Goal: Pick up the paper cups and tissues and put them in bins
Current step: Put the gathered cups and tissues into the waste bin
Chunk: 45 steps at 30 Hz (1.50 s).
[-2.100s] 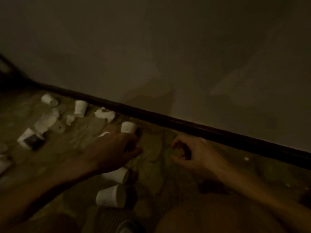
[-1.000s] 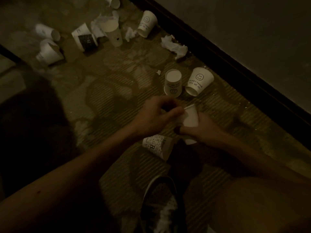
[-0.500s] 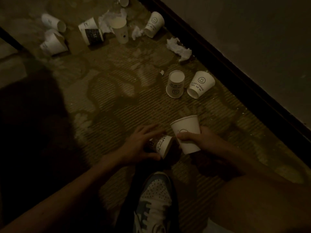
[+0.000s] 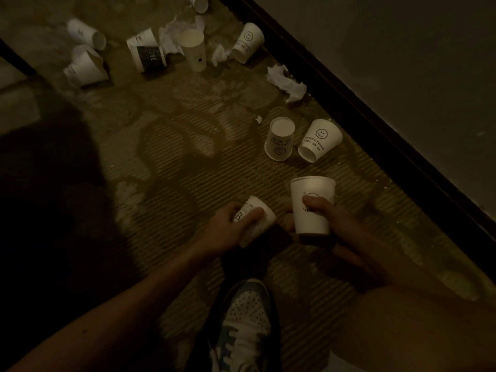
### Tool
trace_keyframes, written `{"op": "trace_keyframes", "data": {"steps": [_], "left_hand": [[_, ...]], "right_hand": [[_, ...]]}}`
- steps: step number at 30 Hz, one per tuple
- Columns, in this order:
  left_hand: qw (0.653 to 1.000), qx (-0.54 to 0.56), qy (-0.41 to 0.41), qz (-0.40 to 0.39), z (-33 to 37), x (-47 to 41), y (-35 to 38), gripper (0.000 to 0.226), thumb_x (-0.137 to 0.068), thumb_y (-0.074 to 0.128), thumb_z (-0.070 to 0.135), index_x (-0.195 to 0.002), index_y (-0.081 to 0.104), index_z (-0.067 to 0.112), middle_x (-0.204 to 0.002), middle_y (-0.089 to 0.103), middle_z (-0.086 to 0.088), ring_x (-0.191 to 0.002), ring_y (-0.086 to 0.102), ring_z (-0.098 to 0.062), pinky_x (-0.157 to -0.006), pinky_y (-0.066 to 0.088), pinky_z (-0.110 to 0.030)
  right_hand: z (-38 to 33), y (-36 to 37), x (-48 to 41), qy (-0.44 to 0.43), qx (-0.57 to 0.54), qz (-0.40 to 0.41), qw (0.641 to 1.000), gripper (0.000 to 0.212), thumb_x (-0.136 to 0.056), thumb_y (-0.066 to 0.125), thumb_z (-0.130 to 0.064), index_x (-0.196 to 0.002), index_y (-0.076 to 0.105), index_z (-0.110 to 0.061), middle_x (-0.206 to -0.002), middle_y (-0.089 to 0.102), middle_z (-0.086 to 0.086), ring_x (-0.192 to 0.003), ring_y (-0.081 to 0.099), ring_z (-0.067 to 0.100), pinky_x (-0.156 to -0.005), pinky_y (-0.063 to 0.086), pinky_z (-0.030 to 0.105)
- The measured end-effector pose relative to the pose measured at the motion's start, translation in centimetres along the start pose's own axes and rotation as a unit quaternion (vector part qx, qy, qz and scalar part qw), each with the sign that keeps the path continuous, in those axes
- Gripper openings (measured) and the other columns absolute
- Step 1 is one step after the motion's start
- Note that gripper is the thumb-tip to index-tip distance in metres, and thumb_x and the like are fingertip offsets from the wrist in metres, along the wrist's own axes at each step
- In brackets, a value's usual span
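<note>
Dim carpet [image 4: 188, 162]: eight loose cups [image 4: 279, 138] (three tissues [image 4: 285, 83]) — left hand [image 4: 225, 232] grips a tilted cup [image 4: 255, 218], right hand [image 4: 330, 218] an upright cup [image 4: 311, 191].

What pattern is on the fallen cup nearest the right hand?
The fallen cup is white with a black smiley face and lettering; head view.

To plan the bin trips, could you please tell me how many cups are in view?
10 cups: left hand holds one, right hand one, two just beyond, six farther off; more may lie unseen.
</note>
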<state>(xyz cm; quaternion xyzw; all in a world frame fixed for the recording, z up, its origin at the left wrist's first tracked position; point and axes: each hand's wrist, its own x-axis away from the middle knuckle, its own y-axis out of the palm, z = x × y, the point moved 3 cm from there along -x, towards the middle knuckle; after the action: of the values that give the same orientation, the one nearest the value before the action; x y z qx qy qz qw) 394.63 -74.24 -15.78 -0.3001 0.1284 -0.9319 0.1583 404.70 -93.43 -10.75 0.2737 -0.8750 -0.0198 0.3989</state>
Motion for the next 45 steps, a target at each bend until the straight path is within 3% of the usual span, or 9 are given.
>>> {"op": "trace_keyframes", "data": {"steps": [4, 14, 18, 22, 25, 28, 34, 38, 45], "left_hand": [[0.973, 0.198, -0.115, -0.019, 0.4, -0.2, 1.1, 0.078, -0.064, 0.064, 0.073, -0.123, 0.054, 0.022, -0.114, 0.066, -0.003, -0.093, 0.071, -0.019, -0.078, 0.060, -0.038], [0.924, 0.215, -0.147, -0.278, 5.6, -0.1, 3.9, 0.067, -0.098, 0.013, 0.067, -0.131, 0.052, 0.023, -0.080, 0.069, -0.012, -0.051, 0.062, -0.022, -0.041, 0.045, -0.020], [0.993, -0.032, -0.053, -0.102, 7.8, -2.9, 1.6, 0.085, -0.095, 0.009, 0.069, -0.094, 0.069, 0.009, -0.069, 0.071, -0.009, -0.047, 0.062, -0.012, -0.048, 0.045, -0.024], [0.977, -0.013, 0.151, 0.151, 11.8, -6.6, -0.9, 0.051, -0.102, 0.035, 0.050, -0.077, 0.064, 0.016, -0.066, 0.063, 0.006, -0.056, 0.057, 0.000, -0.062, 0.048, -0.030], [0.952, -0.109, 0.239, 0.155, 14.0, -9.1, -0.6, 0.034, -0.097, 0.051, 0.047, -0.116, 0.059, 0.020, -0.111, 0.058, -0.003, -0.104, 0.058, -0.017, -0.082, 0.050, -0.035], [0.923, -0.260, 0.264, 0.105, 14.5, -11.5, 0.4, 0.064, -0.089, 0.062, 0.051, -0.145, 0.038, 0.031, -0.146, 0.029, -0.014, -0.135, 0.031, -0.031, -0.101, 0.038, -0.042], [0.940, -0.245, 0.235, 0.016, 12.1, -14.6, 1.0, 0.076, -0.085, 0.072, 0.036, -0.149, 0.031, 0.031, -0.147, 0.033, -0.014, -0.126, 0.048, -0.032, -0.097, 0.048, -0.043], [0.957, -0.157, 0.233, 0.073, 11.4, -14.4, -0.1, 0.078, -0.075, 0.082, 0.030, -0.138, 0.037, 0.020, -0.131, 0.044, 0.003, -0.112, 0.046, -0.012, -0.075, 0.044, -0.020], [0.991, 0.006, 0.063, 0.120, 6.1, -11.9, -1.8, 0.077, -0.077, 0.081, 0.034, -0.137, 0.035, 0.018, -0.121, 0.046, 0.008, -0.102, 0.054, -0.009, -0.072, 0.052, -0.027]], "right_hand": [[-1.0, 0.2, 0.0, -0.022, -0.028, -0.036, 0.999, 0.064, -0.069, 0.071, -0.039, -0.125, 0.054, -0.015, -0.120, 0.065, 0.019, -0.079, 0.072, 0.026, -0.058, 0.056, 0.034], [-1.5, -0.5, -0.9, -0.033, -0.032, 0.002, 0.999, 0.066, -0.053, 0.086, -0.037, -0.110, 0.065, -0.012, -0.094, 0.075, 0.014, -0.080, 0.073, 0.027, -0.061, 0.058, 0.035], [-2.4, -1.5, -1.5, -0.052, -0.034, 0.075, 0.995, 0.089, -0.042, 0.083, -0.042, -0.121, 0.058, -0.011, -0.102, 0.073, 0.015, -0.083, 0.074, 0.027, -0.063, 0.060, 0.040], [-3.5, -2.6, -1.8, -0.069, -0.045, 0.136, 0.987, 0.098, -0.039, 0.083, -0.047, -0.126, 0.056, -0.013, -0.109, 0.070, 0.013, -0.089, 0.073, 0.028, -0.074, 0.060, 0.046], [-3.9, -3.0, -1.8, -0.078, -0.048, 0.153, 0.984, 0.087, -0.046, 0.081, -0.046, -0.123, 0.057, -0.013, -0.105, 0.071, 0.011, -0.085, 0.073, 0.024, -0.067, 0.060, 0.039], [-3.6, -3.3, -1.9, -0.080, -0.046, 0.153, 0.984, 0.069, -0.062, 0.080, -0.042, -0.122, 0.058, -0.014, -0.106, 0.071, 0.011, -0.085, 0.073, 0.022, -0.064, 0.059, 0.035], [-2.7, -4.2, -2.1, -0.071, -0.048, 0.150, 0.985, 0.067, -0.054, 0.079, -0.047, -0.112, 0.064, -0.018, -0.098, 0.074, 0.008, -0.090, 0.072, 0.025, -0.075, 0.059, 0.041], [-2.1, -4.8, -2.5, -0.068, -0.064, 0.145, 0.985, 0.065, -0.050, 0.080, -0.048, -0.108, 0.063, -0.022, -0.088, 0.077, 0.001, -0.086, 0.074, 0.021, -0.076, 0.060, 0.042], [-1.3, -4.7, -3.2, -0.056, -0.076, 0.142, 0.985, 0.064, -0.049, 0.080, -0.046, -0.106, 0.065, -0.020, -0.091, 0.077, 0.003, -0.086, 0.074, 0.020, -0.073, 0.060, 0.038]]}}
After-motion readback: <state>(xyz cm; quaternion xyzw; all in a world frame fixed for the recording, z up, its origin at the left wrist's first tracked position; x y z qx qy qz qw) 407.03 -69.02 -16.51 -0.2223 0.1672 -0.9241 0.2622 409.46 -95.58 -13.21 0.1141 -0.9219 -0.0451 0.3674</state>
